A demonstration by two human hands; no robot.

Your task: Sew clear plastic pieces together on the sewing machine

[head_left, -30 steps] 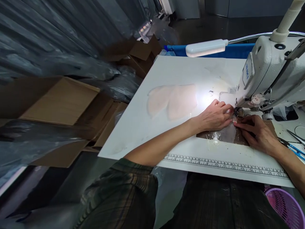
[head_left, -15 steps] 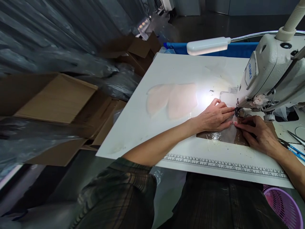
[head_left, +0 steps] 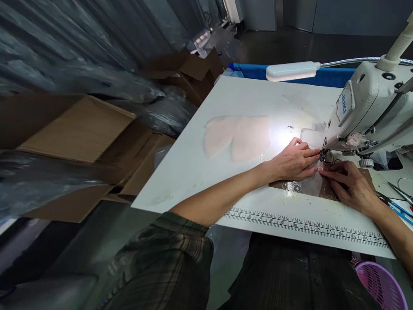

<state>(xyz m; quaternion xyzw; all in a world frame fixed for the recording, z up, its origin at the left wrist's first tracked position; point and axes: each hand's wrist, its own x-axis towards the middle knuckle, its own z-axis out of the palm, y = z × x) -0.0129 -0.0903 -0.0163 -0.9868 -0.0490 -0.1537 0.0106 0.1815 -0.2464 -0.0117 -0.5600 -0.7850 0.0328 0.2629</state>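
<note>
My left hand (head_left: 298,161) lies flat on a small piece of sheer, pale fabric (head_left: 311,185), its fingertips close beside the presser foot (head_left: 323,155) of a white sewing machine (head_left: 358,107). On the other side, my right hand (head_left: 350,185) touches the fabric's edge with an outstretched index finger. Its other fingers are apart and partly curled. Under the fabric and both hands is a brown plate (head_left: 329,192). The needle and the exact stitching spot are too small to make out. To the left, pale pink cut pieces (head_left: 250,137) lie on the white table (head_left: 180,172).
A lamp (head_left: 292,71) hangs over the table's far side. Blue-handled scissors (head_left: 400,211) lie at the right. A printed ruler (head_left: 303,226) runs along the front edge. Open cardboard boxes (head_left: 77,129) stand left, and a purple basket (head_left: 382,284) sits below right.
The whole view has shifted slightly. Both hands stay at the presser foot in nearly the same pose, and the fabric shows no clear movement.
</note>
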